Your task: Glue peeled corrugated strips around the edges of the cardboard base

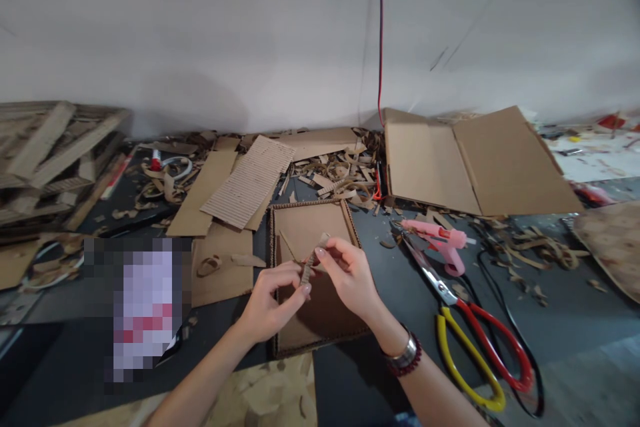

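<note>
Cardboard strip [309, 268] with a ribbed edge is held tilted in the air between both hands, over a brown cardboard tray [320, 320] with a corrugated rim. Left hand [273, 300] is closed on the lower part of the strip, pinching it between thumb and fingers. Right hand [350, 273] grasps the upper end with its fingertips [320, 252]. On the right wrist sit a metal bracelet [406, 353] and a dark red beaded bracelet [413, 365]. To the right of the tray, on the dark table [360, 387], lie a pink hot glue gun [435, 240] and long scissors [475, 353] with one red and one yellow handle. Behind the tray are a folded cardboard sheet [480, 160], a corrugated sheet [247, 180] and many cardboard scraps [340, 173].
</note>
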Demonstrator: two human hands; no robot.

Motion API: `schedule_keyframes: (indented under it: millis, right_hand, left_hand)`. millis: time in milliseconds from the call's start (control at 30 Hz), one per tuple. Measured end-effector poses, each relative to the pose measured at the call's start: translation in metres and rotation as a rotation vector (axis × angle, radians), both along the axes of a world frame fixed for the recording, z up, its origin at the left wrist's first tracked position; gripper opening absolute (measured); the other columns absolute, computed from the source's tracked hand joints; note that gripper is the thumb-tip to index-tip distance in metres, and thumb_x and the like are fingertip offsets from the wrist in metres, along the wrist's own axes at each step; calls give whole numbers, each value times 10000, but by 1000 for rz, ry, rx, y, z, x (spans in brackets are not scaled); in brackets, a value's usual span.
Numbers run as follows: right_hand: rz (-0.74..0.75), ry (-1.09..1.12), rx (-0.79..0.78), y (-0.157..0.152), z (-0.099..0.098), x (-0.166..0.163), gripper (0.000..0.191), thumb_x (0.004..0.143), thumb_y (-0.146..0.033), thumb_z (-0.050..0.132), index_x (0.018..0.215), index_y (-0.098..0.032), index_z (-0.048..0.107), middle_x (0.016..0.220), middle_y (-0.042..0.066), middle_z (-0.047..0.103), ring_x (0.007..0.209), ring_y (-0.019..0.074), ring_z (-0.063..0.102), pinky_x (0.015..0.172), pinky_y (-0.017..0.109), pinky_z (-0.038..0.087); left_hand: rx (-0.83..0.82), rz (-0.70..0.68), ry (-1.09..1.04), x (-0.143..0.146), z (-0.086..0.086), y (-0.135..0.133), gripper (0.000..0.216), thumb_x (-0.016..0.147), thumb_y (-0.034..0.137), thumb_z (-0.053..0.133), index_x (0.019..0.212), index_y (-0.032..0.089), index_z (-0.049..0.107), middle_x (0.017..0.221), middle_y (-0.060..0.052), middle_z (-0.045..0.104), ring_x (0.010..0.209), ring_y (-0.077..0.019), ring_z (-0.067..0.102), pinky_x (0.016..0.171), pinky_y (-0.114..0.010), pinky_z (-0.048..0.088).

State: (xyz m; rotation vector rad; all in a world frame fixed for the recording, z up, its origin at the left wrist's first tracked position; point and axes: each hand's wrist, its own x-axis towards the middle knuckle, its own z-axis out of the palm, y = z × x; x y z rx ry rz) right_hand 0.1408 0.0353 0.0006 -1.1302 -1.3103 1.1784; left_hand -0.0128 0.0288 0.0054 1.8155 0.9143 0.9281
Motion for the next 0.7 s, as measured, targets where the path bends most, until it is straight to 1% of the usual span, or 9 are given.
schedule_keyframes:
  millis: [133,233,333,433,500,600,700]
  right_hand:
    - [11,25,-11,0,0,0,184,827,-348,508,724,-195,496,670,25,636,640,150,633,573,236,505]
    - [20,61,-22,1,1,0,184,840,-370,485,761,-204,480,658,24,654,657,166,653,585,256,516]
    - [28,96,-32,2,2,1,199,834,-398,489,779,-207,478,644,22,666,661,175,664,581,266,527]
    - [39,128,-36,3,4,1,216,819,-414,510,768,-205,494,662,28,678,678,177,668,611,278,537]
    - [44,154,-32,3,6,1,222,810,-421,521,764,-205,505,678,32,684,689,176,668,638,286,540]
    - [52,200,-15,2,9,3,219,805,-420,531,765,-204,521,696,35,689,707,174,665,696,299,533]
    - [85,242,0,2,11,6,205,798,-408,544,754,-208,530,716,36,692,734,181,661,745,324,522]
  left_hand:
    - [-5,3,0,-1,-1,-1,312,827,271,480,539,172,546,622,-57,619,711,-192,580,708,-294,425]
    - [11,-2,7,-1,-1,-1,320,820,268,482,522,171,544,655,-65,618,757,-203,588,720,-289,423]
    - [35,-1,22,-1,-1,-1,335,818,278,479,510,166,547,651,-64,601,703,-188,567,699,-284,418]
    - [28,-3,13,-1,0,-1,344,821,300,482,514,164,559,635,-52,581,666,-174,543,678,-279,413]
    - [-36,6,-28,-2,-1,0,345,809,332,508,516,163,578,637,-47,580,668,-173,541,669,-274,409]
    - [-162,61,-121,-4,-5,1,364,780,438,536,566,160,632,662,-51,614,673,-181,558,670,-278,418]
    - [-228,158,-193,-5,-12,4,438,831,497,423,740,148,672,734,-73,664,739,-206,600,707,-305,451]
